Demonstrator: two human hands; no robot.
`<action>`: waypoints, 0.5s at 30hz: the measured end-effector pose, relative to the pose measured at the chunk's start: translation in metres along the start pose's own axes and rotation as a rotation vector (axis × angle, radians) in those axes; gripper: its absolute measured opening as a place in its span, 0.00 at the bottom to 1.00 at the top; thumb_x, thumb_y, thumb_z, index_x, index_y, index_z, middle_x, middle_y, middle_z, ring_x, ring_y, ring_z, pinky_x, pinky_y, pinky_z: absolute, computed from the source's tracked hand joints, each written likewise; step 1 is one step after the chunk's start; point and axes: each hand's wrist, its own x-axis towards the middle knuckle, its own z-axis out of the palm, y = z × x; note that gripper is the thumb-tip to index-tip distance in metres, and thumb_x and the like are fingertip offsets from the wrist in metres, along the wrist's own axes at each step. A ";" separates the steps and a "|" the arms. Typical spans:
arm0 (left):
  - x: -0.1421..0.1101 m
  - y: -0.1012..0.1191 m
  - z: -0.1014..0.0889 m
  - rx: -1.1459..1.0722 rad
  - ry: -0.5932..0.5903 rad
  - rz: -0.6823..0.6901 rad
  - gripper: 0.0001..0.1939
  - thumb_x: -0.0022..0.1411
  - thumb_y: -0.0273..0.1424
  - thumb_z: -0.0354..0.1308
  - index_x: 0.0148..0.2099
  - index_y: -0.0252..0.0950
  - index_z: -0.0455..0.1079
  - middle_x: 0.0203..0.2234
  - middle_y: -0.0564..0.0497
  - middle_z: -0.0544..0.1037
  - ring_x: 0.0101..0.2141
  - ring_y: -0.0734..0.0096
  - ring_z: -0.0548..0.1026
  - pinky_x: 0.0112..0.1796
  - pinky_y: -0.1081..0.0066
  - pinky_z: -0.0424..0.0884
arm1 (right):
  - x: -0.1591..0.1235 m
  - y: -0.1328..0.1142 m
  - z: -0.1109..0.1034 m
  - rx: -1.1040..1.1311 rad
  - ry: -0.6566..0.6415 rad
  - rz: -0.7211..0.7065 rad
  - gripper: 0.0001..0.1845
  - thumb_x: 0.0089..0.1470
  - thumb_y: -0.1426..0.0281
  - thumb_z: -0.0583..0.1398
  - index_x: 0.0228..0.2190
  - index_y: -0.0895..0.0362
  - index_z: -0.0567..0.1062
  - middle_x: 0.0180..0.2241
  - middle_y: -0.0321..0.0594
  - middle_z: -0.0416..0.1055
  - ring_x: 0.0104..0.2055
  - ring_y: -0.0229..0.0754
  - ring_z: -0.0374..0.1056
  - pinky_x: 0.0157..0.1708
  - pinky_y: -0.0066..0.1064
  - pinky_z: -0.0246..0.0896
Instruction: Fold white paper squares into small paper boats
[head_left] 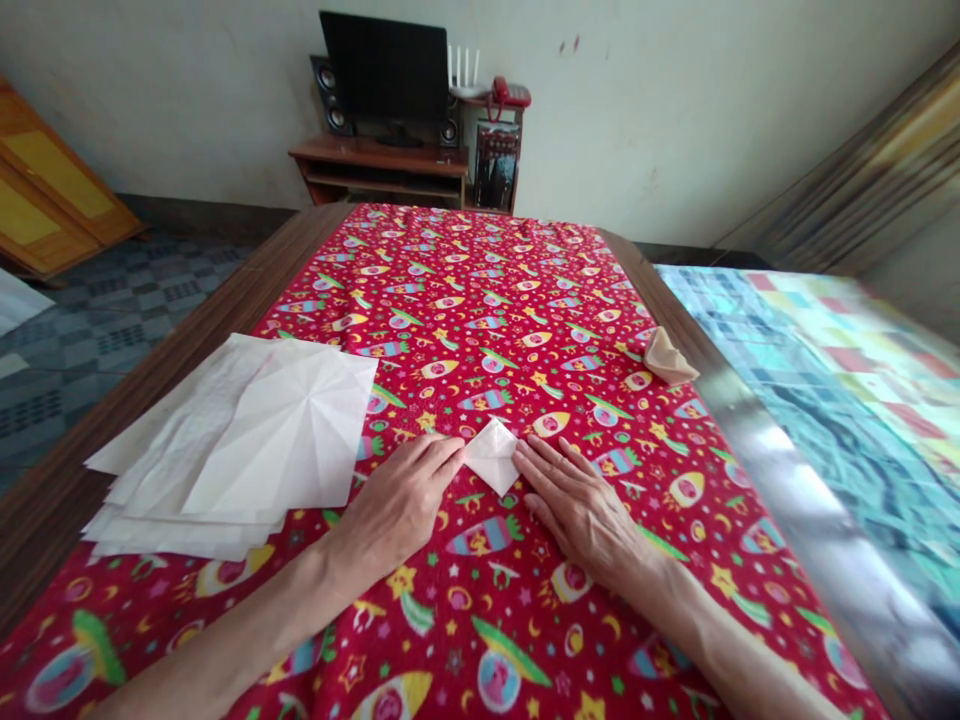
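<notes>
A small white folded paper square (492, 458) lies on the red patterned cloth, turned so that it stands as a diamond. My left hand (409, 490) rests at its left corner, fingers pressed together and gripping the edge there. From the other side my right hand (574, 490) lies flat with its fingers stretched out, the tips touching the right corner. To the left of my left hand is a loose stack of white paper sheets (217, 450). A creased sheet (300, 430) on top shows fold lines fanning out from one point.
The red cloth (465, 300) covers most of a brown wooden table (225, 310). A crumpled beige piece (667, 358) sits near the right edge. Beyond the far end stand a monitor (386, 70) and a red telephone (510, 93). A bed with a patchwork cover (832, 370) is at right.
</notes>
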 end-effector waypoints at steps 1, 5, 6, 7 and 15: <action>0.003 -0.001 0.001 -0.046 0.030 -0.030 0.22 0.61 0.17 0.45 0.56 0.29 0.64 0.50 0.43 0.70 0.50 0.62 0.66 0.52 0.63 0.64 | 0.001 0.000 0.001 -0.006 0.019 0.002 0.24 0.65 0.69 0.48 0.61 0.59 0.58 0.60 0.45 0.60 0.64 0.45 0.52 0.61 0.46 0.52; 0.017 -0.003 0.006 -0.114 0.121 -0.218 0.11 0.66 0.26 0.45 0.46 0.31 0.67 0.40 0.44 0.70 0.43 0.62 0.68 0.46 0.62 0.68 | 0.008 -0.003 0.005 -0.028 0.126 0.017 0.21 0.64 0.70 0.49 0.56 0.63 0.64 0.54 0.51 0.67 0.59 0.46 0.60 0.58 0.43 0.57; 0.021 -0.003 0.007 -0.099 0.112 -0.247 0.10 0.67 0.29 0.45 0.43 0.31 0.67 0.38 0.44 0.70 0.41 0.61 0.68 0.44 0.61 0.68 | 0.010 -0.003 0.006 -0.030 0.154 0.013 0.20 0.64 0.70 0.50 0.55 0.63 0.65 0.53 0.51 0.69 0.58 0.46 0.62 0.57 0.42 0.59; 0.024 -0.003 0.008 -0.080 0.092 -0.262 0.10 0.67 0.31 0.46 0.40 0.32 0.67 0.36 0.44 0.70 0.39 0.60 0.69 0.42 0.61 0.68 | 0.012 -0.003 0.006 -0.029 0.180 0.008 0.19 0.64 0.71 0.50 0.54 0.62 0.66 0.51 0.50 0.70 0.56 0.45 0.64 0.56 0.42 0.60; 0.046 0.000 0.012 -0.259 0.043 -0.296 0.13 0.65 0.33 0.50 0.28 0.36 0.62 0.25 0.53 0.69 0.28 0.71 0.69 0.31 0.71 0.63 | 0.034 -0.019 0.000 -0.029 0.227 0.101 0.18 0.61 0.65 0.54 0.51 0.59 0.66 0.41 0.47 0.76 0.45 0.48 0.71 0.56 0.51 0.51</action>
